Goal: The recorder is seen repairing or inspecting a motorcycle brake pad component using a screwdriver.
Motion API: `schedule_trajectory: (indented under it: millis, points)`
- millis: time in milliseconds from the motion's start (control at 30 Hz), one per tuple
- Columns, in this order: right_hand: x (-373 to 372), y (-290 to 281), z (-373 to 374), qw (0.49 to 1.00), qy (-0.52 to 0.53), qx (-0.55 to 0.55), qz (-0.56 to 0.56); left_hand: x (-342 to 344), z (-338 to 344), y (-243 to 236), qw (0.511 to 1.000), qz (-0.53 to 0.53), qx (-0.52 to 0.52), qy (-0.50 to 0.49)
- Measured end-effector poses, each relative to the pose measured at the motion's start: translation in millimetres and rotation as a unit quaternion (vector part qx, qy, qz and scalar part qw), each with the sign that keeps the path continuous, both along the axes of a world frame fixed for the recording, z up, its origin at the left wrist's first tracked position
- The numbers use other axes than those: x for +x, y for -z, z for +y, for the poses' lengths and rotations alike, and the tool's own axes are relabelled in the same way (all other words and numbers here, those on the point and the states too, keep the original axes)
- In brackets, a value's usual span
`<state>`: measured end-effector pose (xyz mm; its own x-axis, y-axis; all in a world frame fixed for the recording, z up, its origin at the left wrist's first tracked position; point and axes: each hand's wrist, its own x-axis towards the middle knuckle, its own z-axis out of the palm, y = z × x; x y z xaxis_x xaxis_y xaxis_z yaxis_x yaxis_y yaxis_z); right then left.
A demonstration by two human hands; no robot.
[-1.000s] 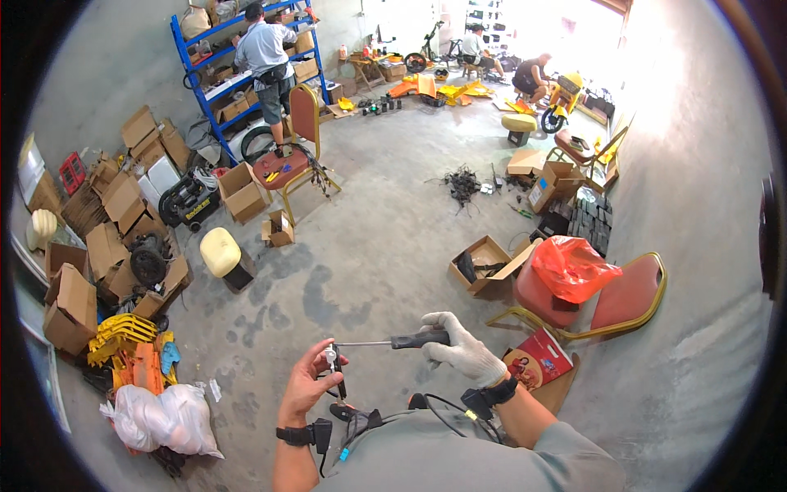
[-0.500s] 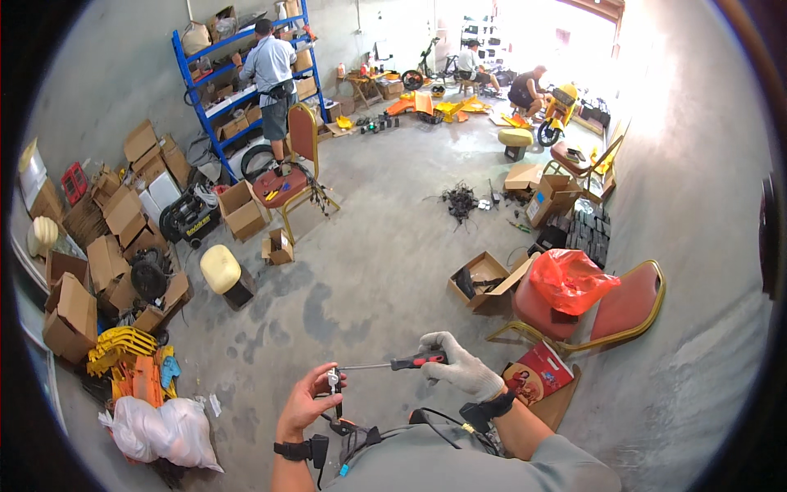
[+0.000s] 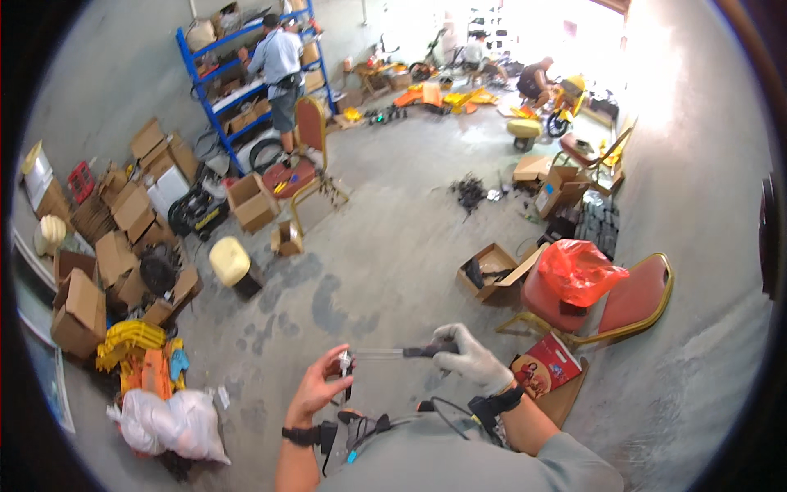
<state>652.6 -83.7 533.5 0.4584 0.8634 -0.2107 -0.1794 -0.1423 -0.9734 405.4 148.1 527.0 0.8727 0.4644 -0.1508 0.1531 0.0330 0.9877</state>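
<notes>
Bare-skinned, my left hand pinches a small part between thumb and fingers. The part has a silvery metal top and a dark lower piece; its exact kind is too small to make out. My right hand, in a pale work glove, is closed around the handle of a screwdriver. The long shaft lies nearly level and points left, its tip at the metal top of the part. Motion blurs the handle and shaft. Black cables lie across my lap below the hands.
To the right, a red chair bears a red plastic bag. An open cardboard box stands ahead of it. White bags and cardboard boxes line the left. A person stands at blue shelves; others crouch farther back.
The whole view has shifted a little, and both hands appear slightly farther right and higher. The screwdriver's handle shows dark now, where red showed before. Its tip stays at the small part.
</notes>
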Motion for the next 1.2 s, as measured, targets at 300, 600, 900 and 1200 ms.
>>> schedule_trajectory:
  millis: [300, 600, 900, 1200]
  points:
    - [3, -19, 8, 0.998, 0.060, 0.007, -0.004, 17, 1, -15, 0.999, -0.029, 0.033, 0.008]
    - [6, -10, 5, 0.998, 0.054, -0.044, -0.006, 5, -8, -7, 0.999, -0.013, 0.030, -0.002]
    - [4, -5, 3, 0.998, 0.058, -0.010, -0.004, 4, -9, -6, 0.999, -0.031, 0.037, 0.000]
    - [-4, -16, 4, 0.999, 0.050, 0.017, -0.002, 5, -9, -5, 0.999, -0.026, 0.033, 0.002]
